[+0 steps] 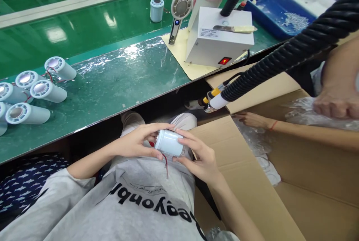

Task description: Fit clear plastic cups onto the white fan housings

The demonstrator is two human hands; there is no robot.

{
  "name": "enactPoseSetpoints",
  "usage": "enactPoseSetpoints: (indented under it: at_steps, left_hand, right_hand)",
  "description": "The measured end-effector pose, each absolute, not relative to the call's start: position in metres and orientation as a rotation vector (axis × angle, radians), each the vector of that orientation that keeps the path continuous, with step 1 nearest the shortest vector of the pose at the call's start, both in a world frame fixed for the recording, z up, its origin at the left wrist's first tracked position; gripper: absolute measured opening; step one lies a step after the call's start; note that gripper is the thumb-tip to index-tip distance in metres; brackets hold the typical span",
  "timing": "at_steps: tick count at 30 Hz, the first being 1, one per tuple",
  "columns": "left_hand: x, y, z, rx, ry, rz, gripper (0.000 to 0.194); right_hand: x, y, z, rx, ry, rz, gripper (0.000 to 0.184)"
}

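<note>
Bench (134, 73) fwd; open carton (218, 147) at R side. L hand (138, 142) & R hand (200, 155) grasp blue cylinder (169, 142) by opp. ends, off bench: uneven pinch cd. drop it. Red leads (166, 164) dangle; snagging cd. strain them.

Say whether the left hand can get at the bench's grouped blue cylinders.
Probably not immediately: the left hand helps hold another cylinder, though nothing visible blocks the way to the grouped cylinders.
</note>
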State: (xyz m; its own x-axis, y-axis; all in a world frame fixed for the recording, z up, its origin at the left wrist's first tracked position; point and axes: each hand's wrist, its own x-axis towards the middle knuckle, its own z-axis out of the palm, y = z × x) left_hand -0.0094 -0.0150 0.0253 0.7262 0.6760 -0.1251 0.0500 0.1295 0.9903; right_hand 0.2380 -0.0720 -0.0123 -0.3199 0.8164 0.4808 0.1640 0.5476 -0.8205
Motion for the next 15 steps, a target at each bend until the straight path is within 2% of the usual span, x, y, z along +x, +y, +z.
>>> enactPoseSetpoints:
  at_steps: [6, 11, 15]
  left_hand:
    - [0.005, -0.002, 0.008, 1.211, 0.662, 0.487, 0.078]
    - [0.02, 0.007, 0.007, 1.195, 0.672, 0.431, 0.076]
    - [0.027, 0.009, 0.01, 1.185, 0.733, 0.46, 0.055]
  right_hand:
    - [0.236, -0.079, -0.043, -1.009, -1.584, 0.745, 0.054]
    - [0.246, -0.082, -0.043, -1.019, -1.532, 0.701, 0.054]
    - [0.251, -0.083, -0.042, -0.995, -1.664, 0.464, 0.055]
